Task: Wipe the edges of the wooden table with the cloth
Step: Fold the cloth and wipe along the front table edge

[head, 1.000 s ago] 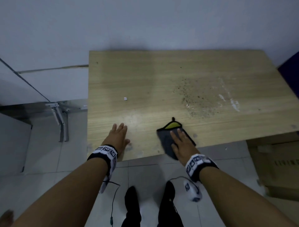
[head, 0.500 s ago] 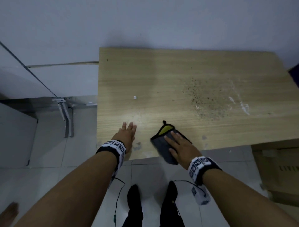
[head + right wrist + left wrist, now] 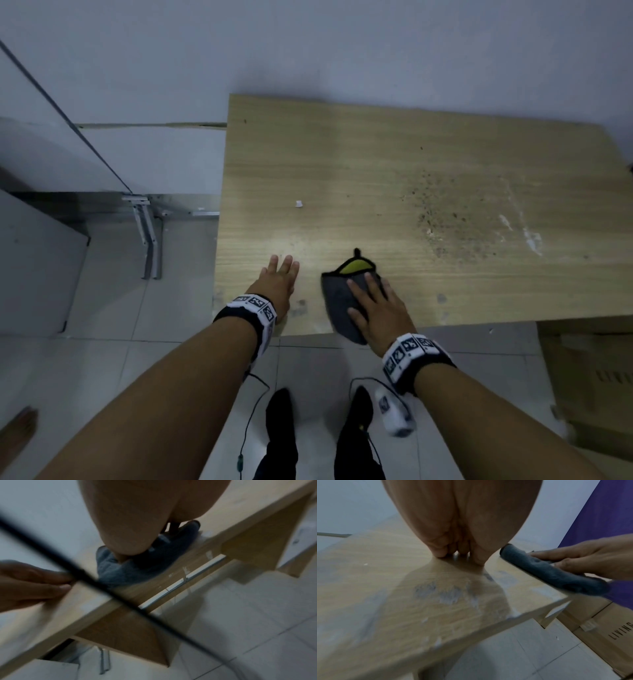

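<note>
A light wooden table (image 3: 394, 164) stands against the wall. A folded grey cloth (image 3: 337, 298) with a yellow inner face lies at its near edge and hangs slightly over it. My right hand (image 3: 375, 305) presses flat on the cloth (image 3: 553, 573) with straight fingers; the thumb lies on the grey part. My left hand (image 3: 277, 281) rests flat on the tabletop (image 3: 402, 588) just left of the cloth (image 3: 130, 568), fingers straight, near the near-left corner. Dark specks and white smears (image 3: 479, 222) mark the right half of the top.
A small white scrap (image 3: 299, 204) lies on the table's left-middle. A cardboard box (image 3: 589, 383) stands on the tiled floor at the right, a metal bracket (image 3: 147, 236) at the left. My dark shoes (image 3: 281, 425) are below the near edge. Cables hang from both wrists.
The right hand has slid the cloth leftward along the near edge, closer to the left hand. The left hand stays flat near the corner. The head view has shifted left.
</note>
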